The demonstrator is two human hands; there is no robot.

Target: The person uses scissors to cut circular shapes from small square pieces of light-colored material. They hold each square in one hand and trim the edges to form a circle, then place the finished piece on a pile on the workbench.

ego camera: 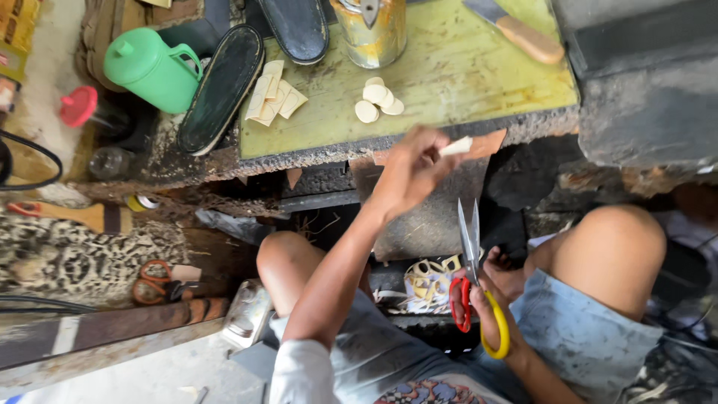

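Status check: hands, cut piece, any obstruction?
Left hand pinching pale piece by bench edge. Right hand gripping scissors, blades up. Nothing between them.

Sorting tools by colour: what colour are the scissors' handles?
One red, one yellow; scissors in the right hand, head view.

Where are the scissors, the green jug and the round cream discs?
scissors [470,247]: head view, on the blades.
green jug [149,71]: head view, on its body.
round cream discs [376,101]: head view, middle of the pile.
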